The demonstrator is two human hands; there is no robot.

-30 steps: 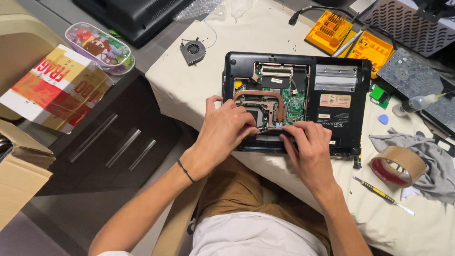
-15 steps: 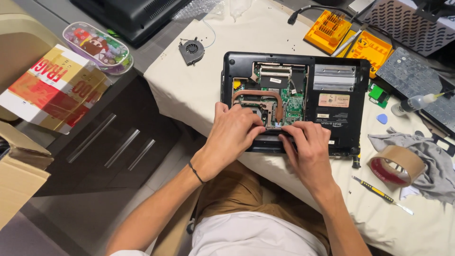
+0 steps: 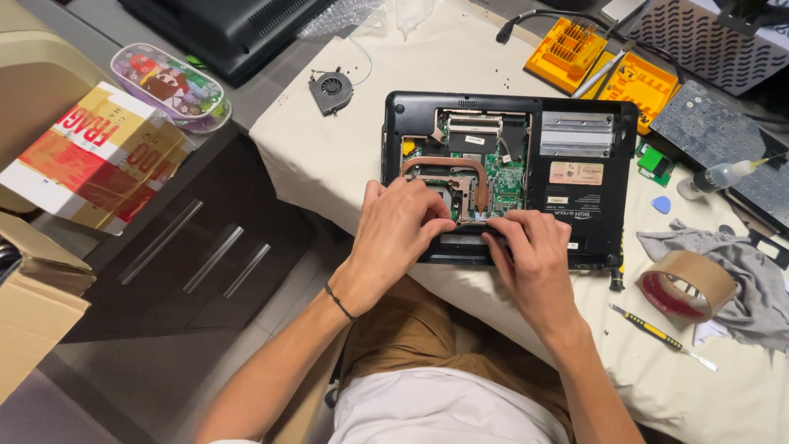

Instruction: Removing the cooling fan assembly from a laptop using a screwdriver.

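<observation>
The opened laptop point(image 3: 509, 177) lies upside down near the front edge of the cloth-covered table point(image 3: 329, 156), its green board and copper pipe exposed. The left hand point(image 3: 399, 234) and right hand point(image 3: 534, 255) press on its near edge, fingers together and bent. The tape roll point(image 3: 686, 284) and small screwdriver point(image 3: 662, 335) lie to the right.

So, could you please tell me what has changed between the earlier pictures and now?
Very little. The left hand has edged slightly towards the near edge of the opened black laptop, beside the right hand; both remain pressed on its near edge. Nothing was picked up or released. The brown tape roll, small black fan and yellow-handled screwdriver stayed put.
</observation>
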